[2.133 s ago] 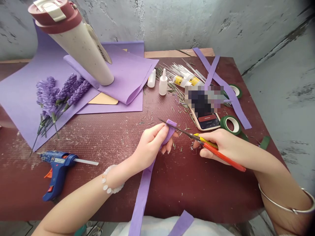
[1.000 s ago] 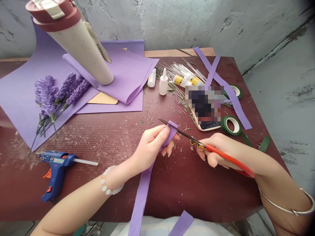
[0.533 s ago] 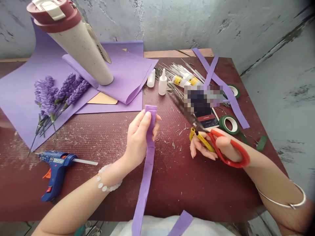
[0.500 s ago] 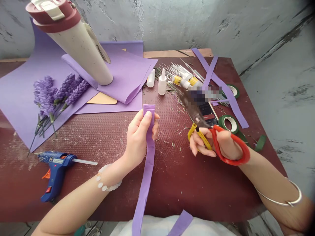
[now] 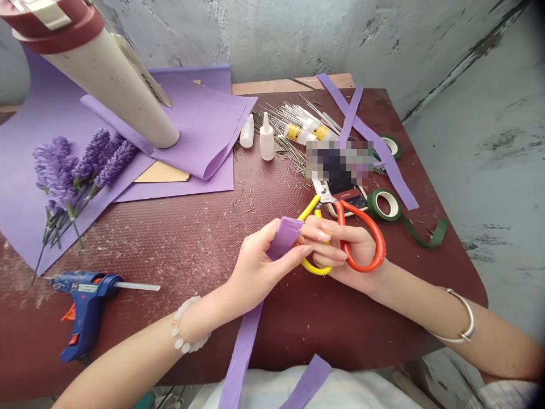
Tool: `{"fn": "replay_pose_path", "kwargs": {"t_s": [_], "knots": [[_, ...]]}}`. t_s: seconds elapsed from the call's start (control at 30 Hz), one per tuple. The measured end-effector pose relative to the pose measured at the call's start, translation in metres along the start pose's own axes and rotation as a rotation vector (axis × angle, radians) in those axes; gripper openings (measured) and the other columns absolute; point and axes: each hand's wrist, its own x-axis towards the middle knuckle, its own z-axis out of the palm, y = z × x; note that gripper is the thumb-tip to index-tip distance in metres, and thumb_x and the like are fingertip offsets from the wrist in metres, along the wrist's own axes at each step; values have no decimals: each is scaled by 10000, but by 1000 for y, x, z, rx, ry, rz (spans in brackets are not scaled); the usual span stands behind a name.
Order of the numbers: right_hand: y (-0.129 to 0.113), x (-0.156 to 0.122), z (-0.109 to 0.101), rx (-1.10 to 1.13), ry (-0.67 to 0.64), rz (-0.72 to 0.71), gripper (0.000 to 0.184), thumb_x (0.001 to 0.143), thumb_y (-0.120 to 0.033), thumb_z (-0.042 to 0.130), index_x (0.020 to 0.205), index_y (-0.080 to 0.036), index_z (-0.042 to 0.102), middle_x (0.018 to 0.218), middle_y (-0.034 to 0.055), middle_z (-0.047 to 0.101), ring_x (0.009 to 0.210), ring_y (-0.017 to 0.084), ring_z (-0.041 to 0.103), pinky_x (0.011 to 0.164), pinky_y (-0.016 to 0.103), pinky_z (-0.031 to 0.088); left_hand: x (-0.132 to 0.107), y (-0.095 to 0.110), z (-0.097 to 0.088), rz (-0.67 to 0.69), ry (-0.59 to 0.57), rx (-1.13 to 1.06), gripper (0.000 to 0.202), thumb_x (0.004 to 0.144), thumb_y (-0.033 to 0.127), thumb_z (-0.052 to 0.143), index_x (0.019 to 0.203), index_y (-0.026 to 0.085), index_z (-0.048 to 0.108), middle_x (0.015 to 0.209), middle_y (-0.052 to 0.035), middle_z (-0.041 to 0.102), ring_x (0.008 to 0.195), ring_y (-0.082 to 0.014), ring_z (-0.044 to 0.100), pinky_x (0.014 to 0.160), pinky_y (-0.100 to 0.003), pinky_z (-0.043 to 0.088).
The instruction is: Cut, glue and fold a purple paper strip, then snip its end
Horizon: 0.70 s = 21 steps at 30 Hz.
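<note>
A long strip of purple paper (image 5: 286,237) is pinched between the thumb and fingers of my left hand (image 5: 251,272). Its folded top end points right, and the rest runs down past the table edge onto my lap. Scissors (image 5: 324,192) with one red and one yellow handle hang on my right hand (image 5: 360,250), blades pointing away from me. The fingertips of my right hand reach to the folded end, close against my left hand's fingers. Whether they grip the paper is hard to see. The blade tips are covered by a blurred patch.
At the left lie purple flowers (image 5: 91,167) on purple sheets (image 5: 170,108), near a tall tumbler (image 5: 128,85). A blue glue gun (image 5: 87,307) lies in front. Beyond my hands are small bottles (image 5: 267,143), wires (image 5: 276,122), a phone (image 5: 347,196), green tape (image 5: 385,204) and purple strips (image 5: 383,147).
My right hand has swung left with the scissors and now meets my left hand. The strip's folded end has tipped from upright to pointing right. The view has shifted slightly.
</note>
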Motion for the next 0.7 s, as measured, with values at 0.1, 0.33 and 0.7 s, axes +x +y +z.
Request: {"fn": "replay_pose_path", "kwargs": {"t_s": [0.1,0.33,0.7], "knots": [[4,3,0,12,-5,22,232,856,-243,771,723,-129,618,636,-60,457,432,17,242,419,142,330,0,3,1,-25,-6,-22,76,936,273,748,932,198,741,900,-13,778,754,-121,694,685,-212,559],[6,5,1,-4,0,14,255,861,-242,775,703,-141,602,582,-76,440,411,21,234,411,162,280,-1,8,1,-109,7,-8,128,947,329,735,934,205,764,737,-1,714,672,-136,648,595,-225,516],[9,5,-3,-69,-58,-17,254,895,-249,745,717,-153,591,635,-72,461,417,16,223,431,176,268,-1,10,2,-97,-4,9,160,926,349,766,865,205,732,703,33,653,646,-108,590,643,-221,504]]}}
